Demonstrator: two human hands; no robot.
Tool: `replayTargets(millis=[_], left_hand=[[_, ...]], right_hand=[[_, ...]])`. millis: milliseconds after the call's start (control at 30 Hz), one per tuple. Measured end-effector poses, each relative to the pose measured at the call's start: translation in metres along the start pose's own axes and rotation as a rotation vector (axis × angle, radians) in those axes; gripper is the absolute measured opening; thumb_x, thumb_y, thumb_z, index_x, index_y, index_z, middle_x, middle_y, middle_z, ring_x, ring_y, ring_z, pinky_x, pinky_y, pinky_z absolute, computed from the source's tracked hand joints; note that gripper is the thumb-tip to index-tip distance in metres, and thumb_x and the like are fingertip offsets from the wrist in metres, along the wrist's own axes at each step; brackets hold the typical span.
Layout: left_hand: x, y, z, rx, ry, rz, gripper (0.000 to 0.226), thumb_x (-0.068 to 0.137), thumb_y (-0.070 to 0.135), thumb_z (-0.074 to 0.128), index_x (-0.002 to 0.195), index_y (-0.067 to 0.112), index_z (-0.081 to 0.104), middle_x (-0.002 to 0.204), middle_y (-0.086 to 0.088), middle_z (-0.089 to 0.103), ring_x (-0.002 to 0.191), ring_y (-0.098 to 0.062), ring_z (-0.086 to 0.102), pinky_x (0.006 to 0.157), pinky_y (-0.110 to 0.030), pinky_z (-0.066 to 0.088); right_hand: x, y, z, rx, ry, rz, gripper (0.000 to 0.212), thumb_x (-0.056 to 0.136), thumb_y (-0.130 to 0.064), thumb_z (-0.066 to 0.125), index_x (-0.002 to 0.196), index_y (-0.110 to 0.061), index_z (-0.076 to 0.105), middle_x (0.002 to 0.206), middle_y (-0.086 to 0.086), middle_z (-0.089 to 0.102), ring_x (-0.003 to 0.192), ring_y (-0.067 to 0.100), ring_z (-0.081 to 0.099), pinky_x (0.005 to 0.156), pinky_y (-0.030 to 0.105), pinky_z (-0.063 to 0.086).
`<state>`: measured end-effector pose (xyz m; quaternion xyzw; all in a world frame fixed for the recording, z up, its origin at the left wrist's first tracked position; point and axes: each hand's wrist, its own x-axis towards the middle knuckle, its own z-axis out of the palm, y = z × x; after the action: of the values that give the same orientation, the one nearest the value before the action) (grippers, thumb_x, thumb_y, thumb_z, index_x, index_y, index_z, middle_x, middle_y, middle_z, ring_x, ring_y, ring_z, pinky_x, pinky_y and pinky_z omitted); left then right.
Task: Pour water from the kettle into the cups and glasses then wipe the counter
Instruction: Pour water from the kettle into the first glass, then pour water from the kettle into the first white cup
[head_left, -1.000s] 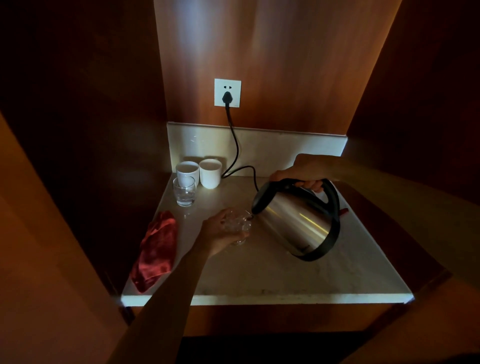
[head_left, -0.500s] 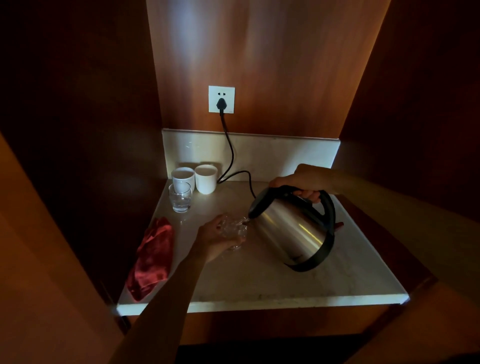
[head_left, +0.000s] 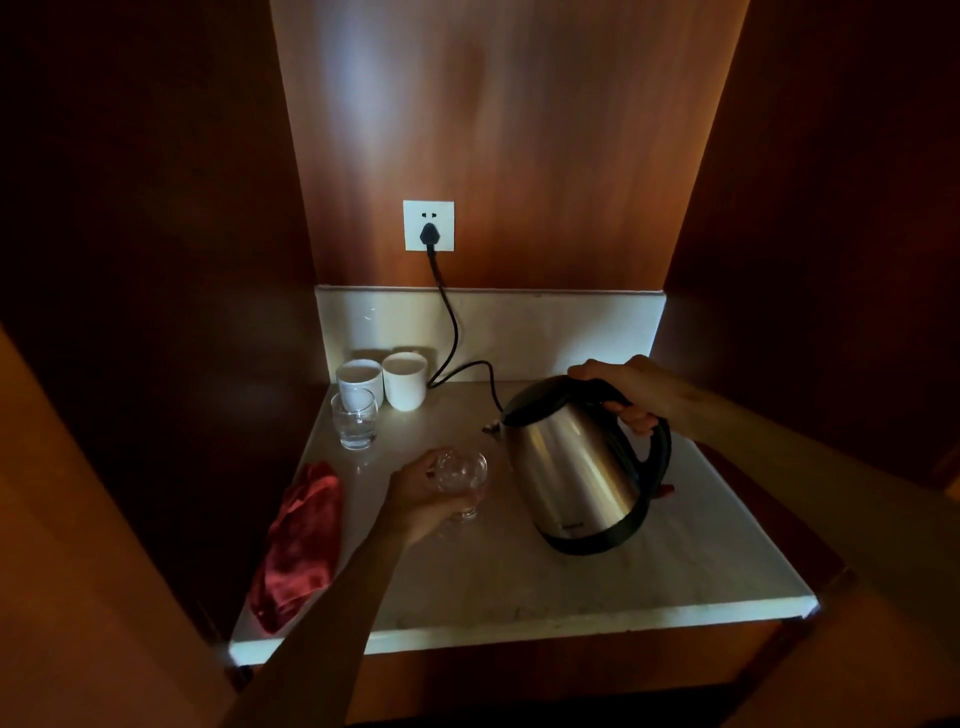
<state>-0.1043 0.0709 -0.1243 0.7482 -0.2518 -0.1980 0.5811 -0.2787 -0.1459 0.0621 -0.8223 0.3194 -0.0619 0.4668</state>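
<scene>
My right hand (head_left: 631, 392) grips the black handle of a steel kettle (head_left: 574, 467), which is held nearly upright just above the pale counter (head_left: 519, 577). Left of the kettle, my left hand (head_left: 423, 499) holds a clear glass (head_left: 462, 475) standing on the counter. A second clear glass (head_left: 355, 421) stands further back on the left. Behind it sit two white cups (head_left: 358, 382) (head_left: 405, 379) against the splashback. A red cloth (head_left: 301, 540) lies crumpled along the counter's left edge.
A black cord (head_left: 452, 332) runs from the wall socket (head_left: 428, 226) down to the counter behind the kettle. Dark wooden walls close in the niche on both sides. The counter's front edge (head_left: 571, 623) is lit.
The kettle has tipped back from a pouring tilt to nearly upright, its spout drawn away from the glass in my left hand. The camera view has shifted slightly downward.
</scene>
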Motion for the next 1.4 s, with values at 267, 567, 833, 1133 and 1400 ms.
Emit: replayTargets(millis=[267, 567, 833, 1133, 1400], left_hand=[[0.015, 0.02, 0.002, 0.06, 0.045, 0.075, 0.082, 0.046, 0.036, 0.098, 0.12, 0.026, 0.064, 0.103, 0.01, 0.07, 0.095, -0.004, 0.069, 0.078, -0.014, 0.054], [0.06, 0.059, 0.016, 0.079, 0.024, 0.075, 0.052, 0.068, 0.013, 0.092, 0.107, 0.019, 0.058, 0.095, -0.002, 0.06, 0.076, -0.011, 0.059, 0.065, -0.024, 0.05], [0.114, 0.064, 0.042, 0.088, 0.113, 0.023, 0.014, 0.064, 0.008, 0.077, 0.07, 0.009, 0.064, 0.059, -0.008, 0.061, 0.049, -0.02, 0.058, 0.048, -0.032, 0.048], [0.168, 0.047, 0.041, 0.169, 0.229, -0.065, 0.052, 0.044, 0.039, 0.086, 0.088, 0.02, 0.064, 0.078, -0.002, 0.073, 0.068, -0.018, 0.074, 0.057, -0.035, 0.063], [0.188, 0.024, 0.037, 0.182, 0.228, -0.08, 0.046, 0.049, 0.038, 0.089, 0.087, 0.024, 0.069, 0.081, -0.001, 0.074, 0.074, -0.022, 0.076, 0.06, -0.036, 0.063]], right_hand=[[0.008, 0.011, -0.019, 0.188, 0.146, -0.062, 0.061, 0.082, -0.06, 0.069, 0.047, -0.016, 0.046, 0.046, 0.005, 0.035, 0.039, 0.017, 0.029, 0.043, 0.024, 0.028], [0.029, 0.033, -0.034, 0.373, 0.383, -0.028, 0.058, 0.085, -0.053, 0.073, 0.052, -0.012, 0.047, 0.045, 0.006, 0.036, 0.034, 0.016, 0.029, 0.042, 0.025, 0.027], [0.063, 0.048, -0.036, 0.521, 0.493, -0.029, 0.058, 0.089, -0.049, 0.071, 0.052, -0.011, 0.048, 0.04, 0.001, 0.039, 0.033, 0.014, 0.033, 0.042, 0.025, 0.028], [0.103, 0.048, -0.039, 0.502, 0.476, -0.013, 0.059, 0.08, -0.062, 0.07, 0.053, -0.013, 0.049, 0.045, 0.004, 0.04, 0.034, 0.014, 0.037, 0.044, 0.026, 0.033], [0.126, 0.043, -0.039, 0.557, 0.453, -0.005, 0.06, 0.086, -0.054, 0.071, 0.047, -0.019, 0.044, 0.041, -0.002, 0.038, 0.03, 0.009, 0.034, 0.046, 0.026, 0.029]])
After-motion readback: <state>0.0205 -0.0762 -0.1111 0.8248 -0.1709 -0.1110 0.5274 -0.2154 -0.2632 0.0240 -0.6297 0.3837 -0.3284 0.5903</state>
